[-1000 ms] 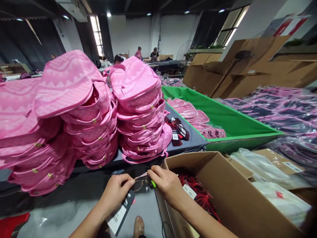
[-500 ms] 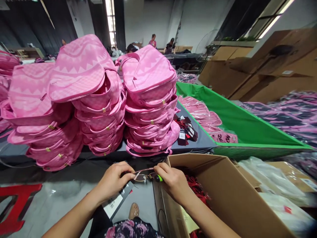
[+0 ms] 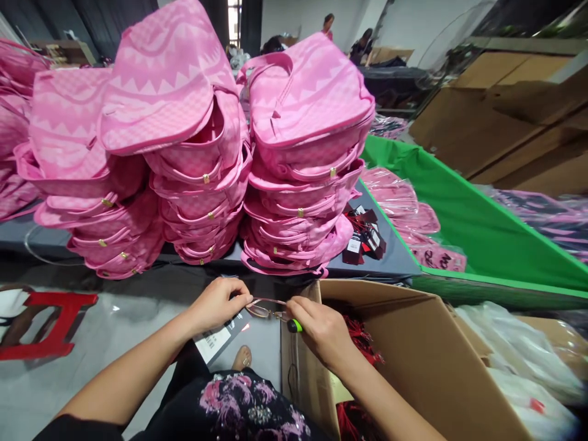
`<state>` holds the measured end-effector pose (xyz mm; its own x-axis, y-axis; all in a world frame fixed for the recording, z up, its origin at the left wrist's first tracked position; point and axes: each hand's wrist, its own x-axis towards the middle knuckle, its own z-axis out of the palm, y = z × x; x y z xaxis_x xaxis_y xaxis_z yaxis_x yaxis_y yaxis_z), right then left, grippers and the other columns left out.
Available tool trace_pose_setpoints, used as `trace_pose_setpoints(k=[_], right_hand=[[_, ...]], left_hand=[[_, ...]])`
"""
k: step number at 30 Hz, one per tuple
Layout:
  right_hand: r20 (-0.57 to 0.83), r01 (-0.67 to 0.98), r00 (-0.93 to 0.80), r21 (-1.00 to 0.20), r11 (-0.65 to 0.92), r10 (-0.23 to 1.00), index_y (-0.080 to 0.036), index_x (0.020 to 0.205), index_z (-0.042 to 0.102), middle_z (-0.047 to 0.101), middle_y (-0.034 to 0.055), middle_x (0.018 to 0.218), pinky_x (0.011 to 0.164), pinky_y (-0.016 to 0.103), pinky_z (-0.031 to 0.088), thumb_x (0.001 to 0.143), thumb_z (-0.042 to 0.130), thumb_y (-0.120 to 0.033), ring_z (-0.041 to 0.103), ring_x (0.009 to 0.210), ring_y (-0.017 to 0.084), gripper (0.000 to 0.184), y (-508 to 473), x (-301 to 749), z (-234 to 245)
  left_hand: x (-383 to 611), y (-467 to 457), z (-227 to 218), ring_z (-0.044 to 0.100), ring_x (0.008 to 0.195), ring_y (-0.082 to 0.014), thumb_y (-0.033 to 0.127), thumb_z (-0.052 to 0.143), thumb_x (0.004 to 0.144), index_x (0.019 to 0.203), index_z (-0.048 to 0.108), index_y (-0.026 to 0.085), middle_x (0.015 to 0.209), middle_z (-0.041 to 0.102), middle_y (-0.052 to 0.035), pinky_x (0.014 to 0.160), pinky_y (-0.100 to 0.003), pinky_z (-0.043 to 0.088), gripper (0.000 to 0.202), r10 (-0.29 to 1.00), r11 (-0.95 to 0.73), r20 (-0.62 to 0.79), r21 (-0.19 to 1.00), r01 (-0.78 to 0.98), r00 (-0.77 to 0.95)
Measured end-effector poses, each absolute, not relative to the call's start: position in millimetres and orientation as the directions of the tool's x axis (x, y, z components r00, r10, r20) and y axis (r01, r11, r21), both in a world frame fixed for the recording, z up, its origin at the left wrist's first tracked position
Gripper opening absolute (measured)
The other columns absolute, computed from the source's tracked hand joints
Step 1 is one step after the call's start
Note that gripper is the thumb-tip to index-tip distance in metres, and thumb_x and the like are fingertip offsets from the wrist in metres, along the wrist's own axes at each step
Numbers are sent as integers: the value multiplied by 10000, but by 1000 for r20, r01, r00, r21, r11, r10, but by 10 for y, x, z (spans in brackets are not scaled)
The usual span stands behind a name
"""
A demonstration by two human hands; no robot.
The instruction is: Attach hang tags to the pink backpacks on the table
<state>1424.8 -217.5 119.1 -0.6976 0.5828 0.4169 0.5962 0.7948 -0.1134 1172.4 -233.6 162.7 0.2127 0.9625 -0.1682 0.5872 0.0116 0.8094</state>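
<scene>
My left hand [image 3: 217, 304] pinches one end of a thin-rimmed pair of glasses [image 3: 266, 309] and also keeps a black and white hang tag [image 3: 215, 340] under its fingers. My right hand [image 3: 320, 326] is closed on the other end of the glasses together with a small tool with a green and black tip [image 3: 294, 326]. Both hands hover over the near edge of an open cardboard box [image 3: 413, 361] that holds red and black tags [image 3: 361, 340].
Stacks of pink bags [image 3: 303, 165] fill a grey table [image 3: 386, 260] just beyond my hands, with loose tags [image 3: 365, 236] beside them. A green bin [image 3: 468, 226] with wrapped pink bags stands to the right. Cardboard boxes [image 3: 505, 122] and people are farther back.
My head has tilted down and closer, so the bag stacks loom larger. Both hands stay closed on the glasses and have shifted only slightly.
</scene>
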Motion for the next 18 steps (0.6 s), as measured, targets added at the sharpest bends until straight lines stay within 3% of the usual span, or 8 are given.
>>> trace_pose_setpoints(k=[5, 9, 11, 13, 15, 18], right_hand=[[340, 562, -784, 33, 827, 519, -130, 932, 615, 639, 57, 794, 540, 261, 385, 835, 420, -29, 552, 598, 130, 240, -2107, 14116, 1161], [480, 506, -746, -40, 861, 461, -130, 929, 591, 644, 73, 818, 574, 249, 402, 859, 405, -58, 564, 640, 135, 211, -2088, 14122, 1092], [544, 485, -657, -225, 845, 521, -146, 927, 573, 645, 66, 817, 605, 232, 427, 866, 431, -92, 585, 675, 133, 164, -2093, 14123, 1076], [509, 495, -494, -502, 710, 705, -175, 892, 560, 641, 46, 783, 612, 226, 447, 874, 465, -152, 592, 661, 130, 99, -2101, 14089, 1094], [326, 470, -313, -763, 444, 892, -195, 841, 552, 640, 30, 742, 583, 234, 457, 887, 496, -249, 582, 601, 128, 91, -2108, 14012, 1147], [17, 322, -234, -942, 94, 972, -196, 791, 548, 646, 32, 727, 565, 251, 468, 868, 546, -387, 592, 578, 141, 206, -2099, 13872, 1270]], left_hand=[[11750, -2306, 1636, 529, 624, -104, 287, 511, 820, 718, 680, 146, 680, 648, 17, 599, -206, 347, 243, 963, 33, -190, 788, 615, 191], [11621, -2307, 1600, 534, 639, -113, 308, 519, 824, 732, 684, 144, 685, 644, 10, 592, -209, 341, 250, 959, 90, -239, 768, 635, 153], [11543, -2335, 1578, 543, 652, -114, 306, 523, 832, 761, 679, 151, 705, 643, 11, 606, -207, 354, 231, 954, 71, -237, 770, 634, 181], [11492, -2381, 1559, 562, 699, -118, 283, 520, 844, 785, 668, 164, 754, 647, 7, 649, -206, 379, 200, 950, -11, -193, 767, 641, 247], [11486, -2434, 1534, 581, 770, -131, 248, 500, 863, 823, 662, 180, 827, 649, -9, 703, -213, 397, 179, 945, -123, -129, 713, 691, 301], [11532, -2495, 1468, 599, 785, -145, 197, 467, 882, 983, 653, 212, 909, 649, -29, 699, -229, 408, 212, 933, -252, -75, 563, 787, 352]])
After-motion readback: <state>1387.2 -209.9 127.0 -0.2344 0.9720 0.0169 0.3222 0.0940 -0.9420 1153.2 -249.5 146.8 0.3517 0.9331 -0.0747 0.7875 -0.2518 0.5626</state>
